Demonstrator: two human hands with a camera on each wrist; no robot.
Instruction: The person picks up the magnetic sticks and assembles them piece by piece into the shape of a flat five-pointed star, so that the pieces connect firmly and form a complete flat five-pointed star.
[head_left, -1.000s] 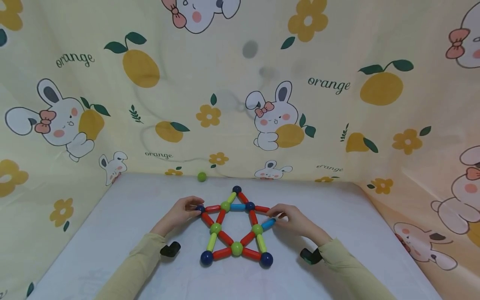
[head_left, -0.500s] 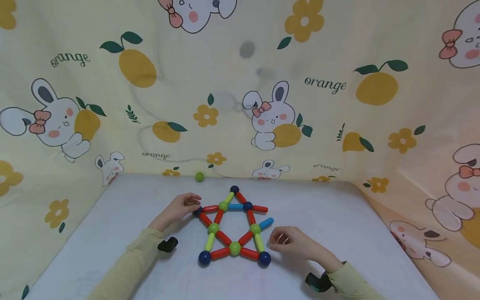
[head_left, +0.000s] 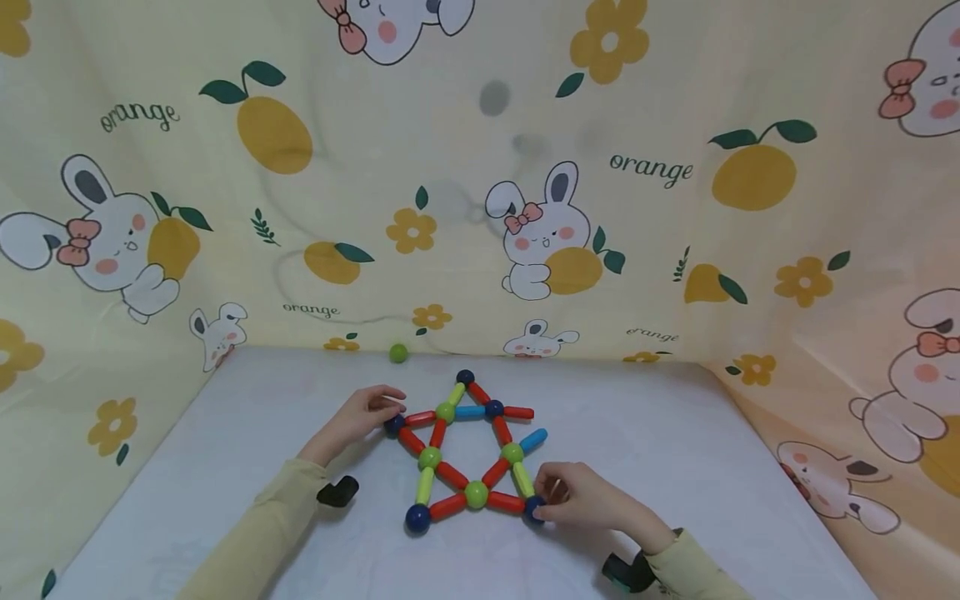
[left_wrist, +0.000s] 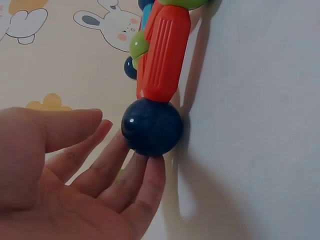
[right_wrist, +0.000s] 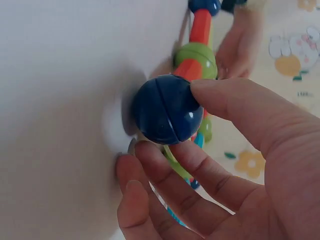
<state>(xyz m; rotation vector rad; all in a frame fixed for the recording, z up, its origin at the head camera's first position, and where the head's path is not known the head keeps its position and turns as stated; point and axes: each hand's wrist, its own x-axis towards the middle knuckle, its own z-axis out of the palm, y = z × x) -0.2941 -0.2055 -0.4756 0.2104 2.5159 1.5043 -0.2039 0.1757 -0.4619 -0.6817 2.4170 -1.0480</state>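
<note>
A star-shaped frame of magnetic building rods and balls lies on the table. My left hand (head_left: 354,423) is at its left tip, fingertips touching the dark blue ball (left_wrist: 152,127) from below in the left wrist view, the thumb standing apart. With thumb and fingers, my right hand (head_left: 581,498) pinches the dark blue ball (right_wrist: 162,111) of the lower right tip. Green balls, such as the bottom one (head_left: 476,495), join the inner rods. On the right side a red rod (head_left: 519,412) and a blue rod (head_left: 534,441) stick out with free outer ends.
A loose green ball (head_left: 398,353) sits at the table's back edge, by the patterned cloth wall (head_left: 450,275). The frame's top ball (head_left: 465,377) and lower left ball (head_left: 417,518) are dark blue. White covering spreads over the table (head_left: 645,417).
My right hand has left the outer ends of the red and blue rods and come down to the lower right ball. The frame has turned slightly; my left hand stays at the left ball.
</note>
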